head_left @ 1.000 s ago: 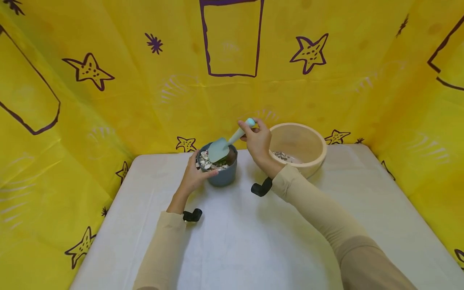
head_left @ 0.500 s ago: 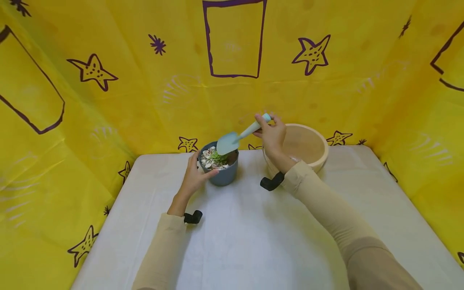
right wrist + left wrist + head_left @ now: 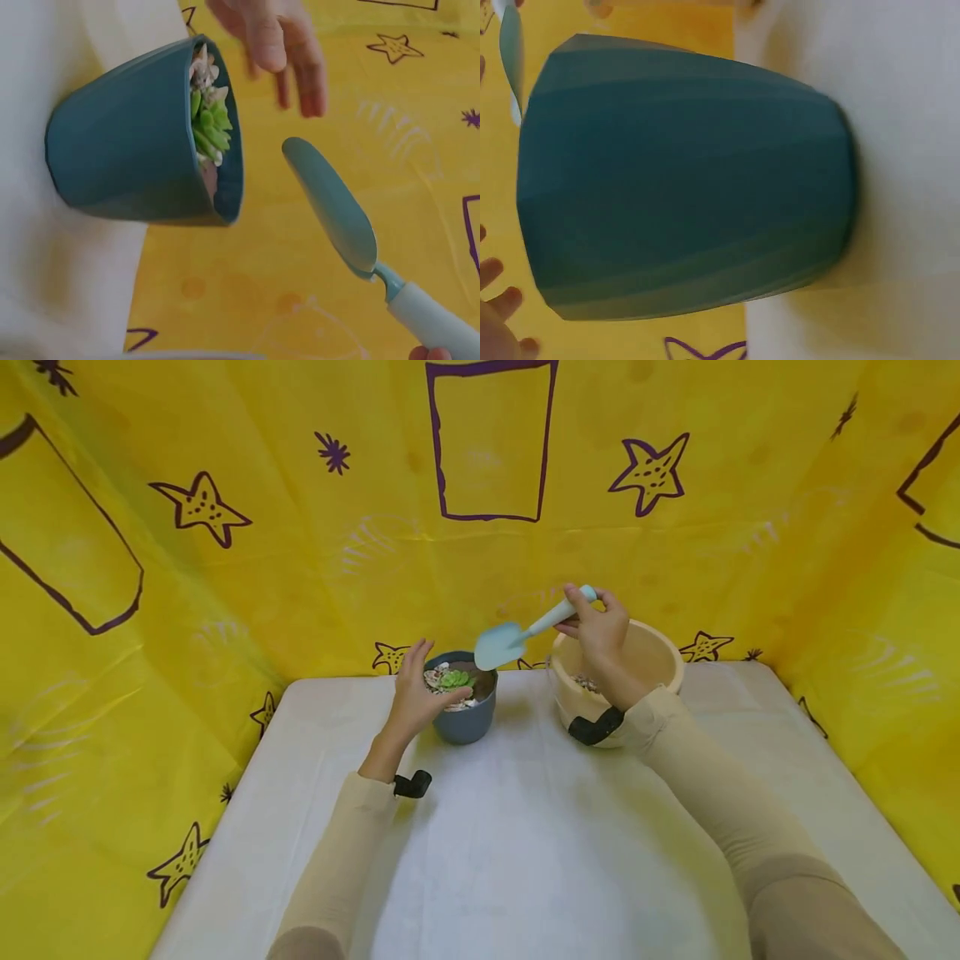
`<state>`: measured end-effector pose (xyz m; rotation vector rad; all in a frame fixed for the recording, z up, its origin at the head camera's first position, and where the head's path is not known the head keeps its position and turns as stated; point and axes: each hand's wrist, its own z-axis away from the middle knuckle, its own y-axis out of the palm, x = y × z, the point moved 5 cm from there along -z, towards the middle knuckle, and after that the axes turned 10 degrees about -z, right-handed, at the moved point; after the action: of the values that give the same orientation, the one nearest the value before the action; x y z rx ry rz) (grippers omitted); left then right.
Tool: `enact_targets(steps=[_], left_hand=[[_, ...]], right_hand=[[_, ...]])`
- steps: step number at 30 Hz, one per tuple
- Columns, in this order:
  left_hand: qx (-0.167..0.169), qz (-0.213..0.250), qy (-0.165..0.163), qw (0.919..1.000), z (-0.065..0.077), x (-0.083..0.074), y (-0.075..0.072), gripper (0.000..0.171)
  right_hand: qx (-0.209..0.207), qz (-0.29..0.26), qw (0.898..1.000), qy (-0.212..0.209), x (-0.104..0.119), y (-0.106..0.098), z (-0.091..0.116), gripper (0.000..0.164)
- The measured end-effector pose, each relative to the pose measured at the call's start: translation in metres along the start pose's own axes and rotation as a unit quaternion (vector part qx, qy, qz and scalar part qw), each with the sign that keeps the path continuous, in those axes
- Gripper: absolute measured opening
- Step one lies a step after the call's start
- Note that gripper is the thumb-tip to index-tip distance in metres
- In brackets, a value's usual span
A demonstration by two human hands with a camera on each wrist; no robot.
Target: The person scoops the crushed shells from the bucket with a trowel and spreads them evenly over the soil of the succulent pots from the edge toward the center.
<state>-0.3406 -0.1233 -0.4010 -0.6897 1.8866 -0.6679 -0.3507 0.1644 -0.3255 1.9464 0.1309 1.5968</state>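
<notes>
In the head view my right hand (image 3: 603, 631) grips the handle of a pale blue garden trowel (image 3: 501, 646), its blade tilted beside and above the pot's right rim. A blue-grey plant pot (image 3: 465, 727) stands upright on the table, holding a green succulent (image 3: 454, 678), brown soil and whitish shell-like pieces. My left hand (image 3: 416, 697) hovers at the pot's left side, fingers spread and thumb over the near rim. The right wrist view shows the left hand (image 3: 274, 37) apart from the pot (image 3: 127, 142), with the trowel blade (image 3: 334, 206) bare.
A cream round planter (image 3: 671, 693) stands right of the pot, partly behind my right wrist, with some pebble-like pieces (image 3: 585, 682) inside. A white cloth (image 3: 480, 860) covers the table. Yellow patterned fabric (image 3: 487, 568) hangs close behind.
The trowel has moved right and up with my right hand, from over the pot to past its right rim. My left hand has come away from the pot's side and risen slightly.
</notes>
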Motion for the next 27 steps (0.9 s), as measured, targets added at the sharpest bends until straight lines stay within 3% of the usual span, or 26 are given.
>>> enact_targets(steps=[4, 10, 18, 27], left_hand=[[-0.027, -0.022, 0.031, 0.9989, -0.009, -0.016, -0.004, 0.097], [0.005, 0.018, 0.022, 0.9996, -0.017, -0.029, 0.003, 0.101], [0.031, 0.030, 0.017, 0.9989, -0.027, -0.052, 0.011, 0.101], [0.064, 0.050, 0.013, 0.9966, -0.023, -0.067, 0.031, 0.102]], right_hand=[[-0.006, 0.004, 1.000, 0.000, 0.011, -0.011, -0.003, 0.028], [-0.018, 0.003, 1.000, -0.009, 0.030, -0.025, -0.008, 0.024], [-0.019, -0.005, 0.999, -0.041, 0.056, -0.044, -0.016, 0.025], [-0.032, -0.006, 0.999, -0.027, 0.061, -0.062, -0.022, 0.029]])
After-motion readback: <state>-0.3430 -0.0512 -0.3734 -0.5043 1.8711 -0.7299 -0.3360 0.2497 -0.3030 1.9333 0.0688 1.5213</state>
